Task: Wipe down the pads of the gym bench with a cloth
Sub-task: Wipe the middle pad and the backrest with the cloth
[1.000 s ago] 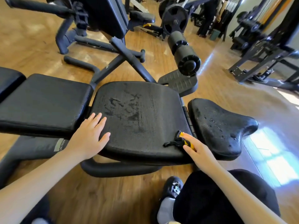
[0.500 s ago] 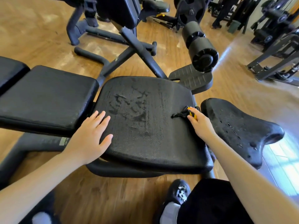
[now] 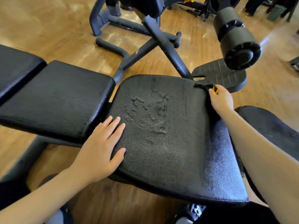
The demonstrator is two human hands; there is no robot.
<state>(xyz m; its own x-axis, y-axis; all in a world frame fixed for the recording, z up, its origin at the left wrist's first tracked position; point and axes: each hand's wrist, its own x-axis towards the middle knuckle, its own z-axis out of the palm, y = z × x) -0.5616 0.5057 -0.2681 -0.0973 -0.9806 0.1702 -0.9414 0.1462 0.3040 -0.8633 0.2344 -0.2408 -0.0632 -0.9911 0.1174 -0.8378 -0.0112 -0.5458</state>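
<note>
Pads of the bench run left to right: a back pad at left, the seat pad in the middle with wet smears on it. On the seat pad's left edge the left hand lies flat, fingers straight and close together. At its far right corner the right hand pinches a small black-and-yellow cloth against the pad. A foam roller stands beyond.

Both forearms are bare, with no sleeves, watch or rings showing. Black trousers cover the legs, above a black patterned shoe.
</note>
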